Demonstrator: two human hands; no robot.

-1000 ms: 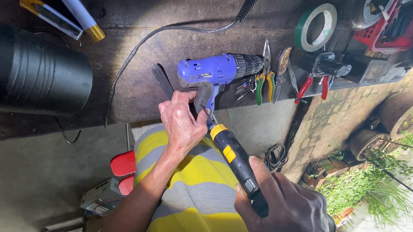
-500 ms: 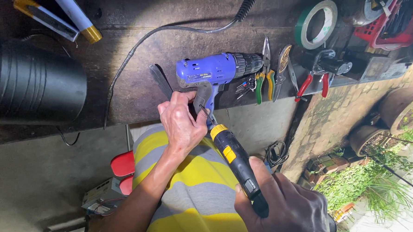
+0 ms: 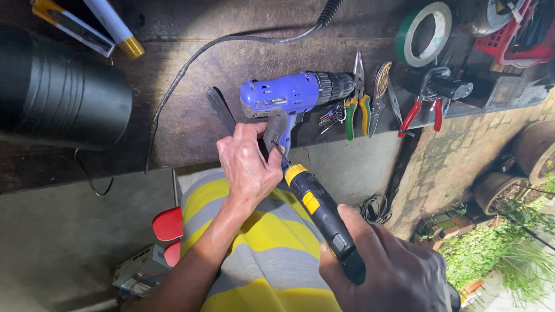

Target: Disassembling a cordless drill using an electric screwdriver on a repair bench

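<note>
A blue cordless drill (image 3: 295,97) lies on its side at the near edge of the dark wooden bench (image 3: 185,121), its chuck pointing right and its grey handle hanging toward the person. The left hand (image 3: 249,167) has its grip closed around that handle, fingers wrapped over it just below the drill body. The right hand (image 3: 397,283) has its grip closed around the black and yellow screwdriver (image 3: 322,211), whose thin metal shaft runs up and left so that its tip meets the drill's handle beside the left fingers. Just right of the chuck lie green-handled pliers (image 3: 353,106), and farther right red-handled pliers (image 3: 423,109). A roll of green tape (image 3: 424,32) sits at the far right of the bench. A black cable (image 3: 232,45) curves across the wood, and a large black cylinder (image 3: 52,105) lies at the left. Two tubes (image 3: 93,20) rest at the far left.
</note>
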